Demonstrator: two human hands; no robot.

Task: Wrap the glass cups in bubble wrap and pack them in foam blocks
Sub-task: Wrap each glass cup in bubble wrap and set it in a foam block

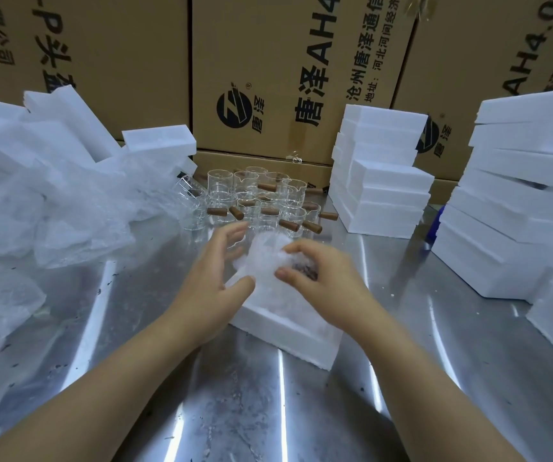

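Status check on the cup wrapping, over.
Right hand grips the wrapped cup above the foam block. Left hand open, thumb at the wrap. Bare cups stand behind, path unobstructed.

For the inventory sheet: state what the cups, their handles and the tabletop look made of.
Cups: clear glass, see-through with bright rims. Handles: likely wood, matte brown stubs. Tabletop: seemingly stainless steel, brushed, with streaky reflections.

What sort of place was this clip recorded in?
Probably a packing station in a warehouse or small factory: printed cardboard cartons stacked behind a steel table, stacks of white foam blocks, and a batch of glass cups awaiting wrapping.
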